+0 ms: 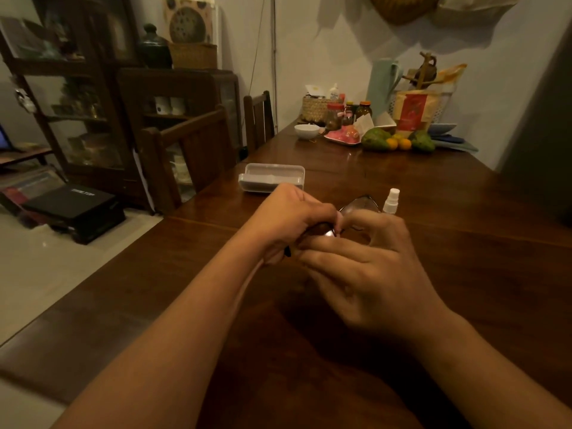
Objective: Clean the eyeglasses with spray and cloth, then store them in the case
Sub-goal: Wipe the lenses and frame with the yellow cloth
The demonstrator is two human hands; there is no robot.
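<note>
Eyeglasses (359,205), light and likely fragile, sit pinched between left hand (288,218) and right hand (365,261); better gripped by the frame than the lenses

left hand (288,218): bare, no ring or watch in sight | right hand (368,274): bare, knuckles and tendons showing, fingers unadorned | forearms: both uncovered right to the frame edge, no sleeve, no wristband

Case (271,178) and spray bottle (391,202) flank bare tabletop (464,258).
</note>
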